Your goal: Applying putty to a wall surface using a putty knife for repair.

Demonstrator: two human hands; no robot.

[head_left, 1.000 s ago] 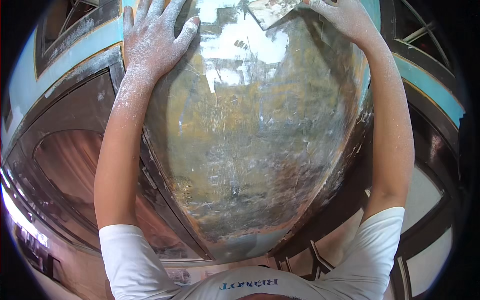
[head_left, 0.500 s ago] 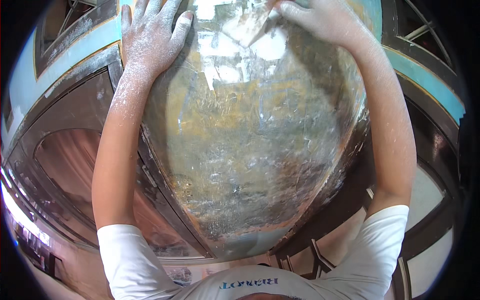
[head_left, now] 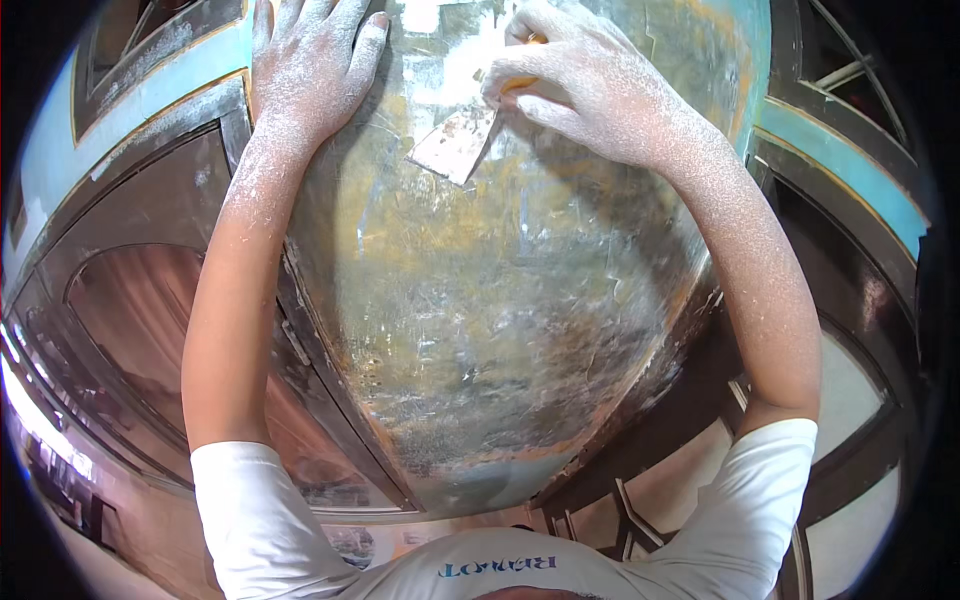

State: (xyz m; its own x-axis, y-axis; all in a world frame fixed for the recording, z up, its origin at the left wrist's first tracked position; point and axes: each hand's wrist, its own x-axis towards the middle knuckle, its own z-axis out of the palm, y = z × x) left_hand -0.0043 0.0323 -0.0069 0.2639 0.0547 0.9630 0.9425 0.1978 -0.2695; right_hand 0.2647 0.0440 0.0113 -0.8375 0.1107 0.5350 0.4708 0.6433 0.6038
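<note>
My right hand (head_left: 590,85), white with dust, grips a putty knife (head_left: 456,146) by its yellowish handle. The wide, stained blade points down and left over the wall panel (head_left: 480,300), just below some bright white patches. Whether the blade's edge touches the surface I cannot tell. The panel is worn, mottled olive and brown, with scratches and flaked spots. At its upper left, my left hand (head_left: 315,65) lies flat with the fingers spread, also dusty and holding nothing. Its fingertips reach the picture's top edge.
A dark wooden frame with a reddish-brown panel (head_left: 140,300) stands to the left. Light blue trim (head_left: 835,150) and dark framework run along the right. Thin wooden pieces (head_left: 640,515) show at the lower right.
My right hand has come down and to the left with the putty knife, whose blade now sits lower on the panel. The left hand has stayed nearly in place.
</note>
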